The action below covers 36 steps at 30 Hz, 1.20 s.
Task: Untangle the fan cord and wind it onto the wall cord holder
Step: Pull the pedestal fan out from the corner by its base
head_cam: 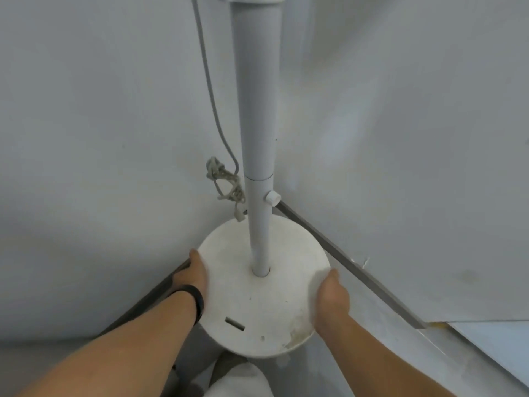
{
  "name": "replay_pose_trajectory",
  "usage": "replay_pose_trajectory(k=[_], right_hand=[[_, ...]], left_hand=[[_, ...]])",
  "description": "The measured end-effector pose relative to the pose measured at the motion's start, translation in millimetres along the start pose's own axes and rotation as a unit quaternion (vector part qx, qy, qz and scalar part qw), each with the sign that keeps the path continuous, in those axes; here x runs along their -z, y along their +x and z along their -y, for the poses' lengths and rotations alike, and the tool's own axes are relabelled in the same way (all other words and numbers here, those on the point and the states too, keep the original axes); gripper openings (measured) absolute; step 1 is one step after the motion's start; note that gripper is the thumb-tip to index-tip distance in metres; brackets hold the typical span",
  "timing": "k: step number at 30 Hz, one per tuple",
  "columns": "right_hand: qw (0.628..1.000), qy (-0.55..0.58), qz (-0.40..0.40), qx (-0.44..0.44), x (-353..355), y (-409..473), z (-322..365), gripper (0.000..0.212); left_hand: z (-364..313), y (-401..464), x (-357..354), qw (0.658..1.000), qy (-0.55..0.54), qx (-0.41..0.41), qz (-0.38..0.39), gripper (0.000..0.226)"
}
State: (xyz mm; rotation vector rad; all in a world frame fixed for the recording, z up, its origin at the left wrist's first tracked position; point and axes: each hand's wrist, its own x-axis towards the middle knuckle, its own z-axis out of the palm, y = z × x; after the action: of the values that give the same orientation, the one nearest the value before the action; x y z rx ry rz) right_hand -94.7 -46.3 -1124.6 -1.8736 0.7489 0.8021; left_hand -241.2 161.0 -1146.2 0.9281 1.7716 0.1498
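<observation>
A white pedestal fan stands in a room corner; its round base (266, 305) lies below me and its pole (259, 156) rises out of the top of the frame. A grey cord (213, 90) hangs down the wall left of the pole and ends in a tangled, knotted bundle (226, 189) just behind the base. My left hand (192, 275) grips the base's left rim, fingers hidden under the edge. My right hand (332, 299) grips the right rim in the same way. No wall cord holder is in view.
Two pale walls meet behind the fan, with a dark skirting strip (352, 267) running along the floor on the right and another on the left. A height-adjust knob (272, 197) sticks out of the pole. My white shoe (237, 379) shows at the bottom.
</observation>
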Motion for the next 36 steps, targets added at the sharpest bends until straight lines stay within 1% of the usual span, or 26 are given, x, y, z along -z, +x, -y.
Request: replay_pose_trajectory(k=[3, 6, 8, 9, 11, 13, 15, 17, 19, 20, 21, 22, 23, 24, 25, 26, 27, 29, 30, 31, 34, 36], right_hand=[[1.000, -0.003, 0.020, 0.003, -16, 31, 5, 0.074], [0.999, -0.020, 0.029, 0.002, -28, 65, -5, 0.070], [0.999, -0.017, 0.042, -0.001, -33, 79, -9, 0.063], [0.999, -0.009, 0.047, -0.007, -35, 82, -9, 0.060], [0.998, -0.009, 0.058, -0.012, -39, 97, -6, 0.057], [0.998, -0.011, 0.066, -0.009, -44, 119, -6, 0.059], [0.997, -0.002, 0.077, -0.009, -46, 129, -5, 0.062], [0.994, 0.014, 0.108, -0.016, -49, 137, -4, 0.060], [0.989, 0.023, 0.146, -0.026, -52, 142, -1, 0.059], [0.986, 0.022, 0.160, -0.027, -52, 145, -1, 0.060], [0.986, 0.020, 0.166, -0.026, -52, 148, -2, 0.060], [0.985, 0.016, 0.169, -0.024, -51, 151, -3, 0.059], [0.985, 0.015, 0.170, -0.021, -51, 154, -4, 0.058], [0.985, 0.013, 0.169, -0.020, -51, 159, -6, 0.058], [0.985, 0.008, 0.170, -0.020, -52, 163, -7, 0.060], [0.985, 0.004, 0.173, -0.019, -53, 166, -8, 0.065], [0.984, -0.002, 0.175, -0.019, -53, 167, -8, 0.073], [0.984, 0.003, 0.178, -0.013, -55, 181, -11, 0.087], [0.984, 0.006, 0.180, -0.009, -56, 190, -12, 0.091], [0.982, 0.006, 0.186, -0.011, -57, 198, -13, 0.095], [0.979, -0.006, 0.202, -0.016, -58, 206, -16, 0.098], [0.977, -0.024, 0.209, -0.019, -56, 197, -14, 0.099]], left_hand=[[-6, 25, -20, 1.000, -0.011, -0.011, 0.009, 0.085], [10, 57, -34, 1.000, -0.012, 0.022, 0.006, 0.089], [17, 72, -40, 0.999, -0.023, 0.026, 0.015, 0.082], [17, 79, -42, 0.999, -0.029, 0.021, 0.028, 0.079], [13, 96, -53, 0.997, -0.034, 0.008, 0.064, 0.082], [16, 114, -67, 0.994, -0.020, 0.008, 0.105, 0.086], [19, 120, -76, 0.989, -0.004, -0.004, 0.147, 0.082], [20, 124, -83, 0.986, 0.008, -0.015, 0.167, 0.092], [20, 136, -88, 0.984, 0.018, -0.017, 0.176, 0.110], [22, 150, -91, 0.984, 0.020, -0.013, 0.179, 0.115], [18, 145, -94, 0.983, 0.024, -0.010, 0.179, 0.116], [18, 146, -97, 0.984, 0.027, -0.001, 0.178, 0.114], [15, 136, -101, 0.983, 0.029, 0.004, 0.184, 0.107], [12, 126, -104, 0.980, 0.032, 0.009, 0.194, 0.092], [12, 123, -108, 0.979, 0.034, 0.008, 0.199, 0.074], [13, 123, -109, 0.978, 0.037, 0.009, 0.207, 0.064], [14, 125, -112, 0.975, 0.048, 0.007, 0.215, 0.067], [16, 135, -118, 0.976, 0.057, 0.001, 0.208, 0.096], [17, 144, -121, 0.977, 0.054, 0.004, 0.209, 0.103], [14, 143, -124, 0.975, 0.055, 0.009, 0.216, 0.101], [7, 128, -127, 0.972, 0.061, 0.019, 0.228, 0.078], [8, 124, -123, 0.969, 0.061, 0.009, 0.239, 0.077]])
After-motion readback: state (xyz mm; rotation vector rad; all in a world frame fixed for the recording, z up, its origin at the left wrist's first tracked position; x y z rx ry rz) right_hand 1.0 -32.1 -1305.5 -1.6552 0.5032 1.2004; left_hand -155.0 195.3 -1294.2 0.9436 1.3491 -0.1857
